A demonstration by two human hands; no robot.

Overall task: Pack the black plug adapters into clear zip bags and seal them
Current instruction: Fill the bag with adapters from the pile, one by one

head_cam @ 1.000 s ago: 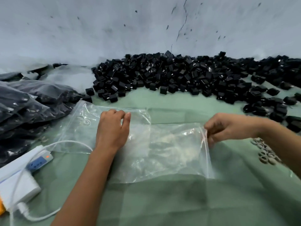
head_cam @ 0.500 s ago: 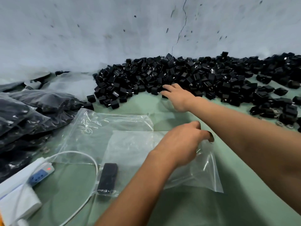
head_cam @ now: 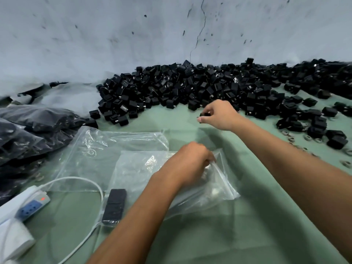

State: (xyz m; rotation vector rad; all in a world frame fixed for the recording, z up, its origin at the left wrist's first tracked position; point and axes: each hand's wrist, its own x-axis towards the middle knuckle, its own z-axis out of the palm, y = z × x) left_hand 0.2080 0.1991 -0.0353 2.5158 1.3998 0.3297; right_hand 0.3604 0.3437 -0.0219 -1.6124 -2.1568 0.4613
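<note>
i see one black plug adapter [head_cam: 204, 114] pinched in the fingertips of my right hand [head_cam: 219, 116], lifted just in front of the big adapter pile [head_cam: 200, 88] that runs along the far edge of the green worktop [head_cam: 247, 235] against the wall. my left hand [head_cam: 190, 164] grips the open mouth of the top clear zip bag [head_cam: 144, 168], which lies flat near the middle of the worktop over a second clear bag [head_cam: 114, 147]. out toward the left edge sit filled bags [head_cam: 28, 130], a white power strip [head_cam: 24, 204] with its cable [head_cam: 89, 187], and a black block [head_cam: 115, 205] just beside the bag's near left corner.
</note>
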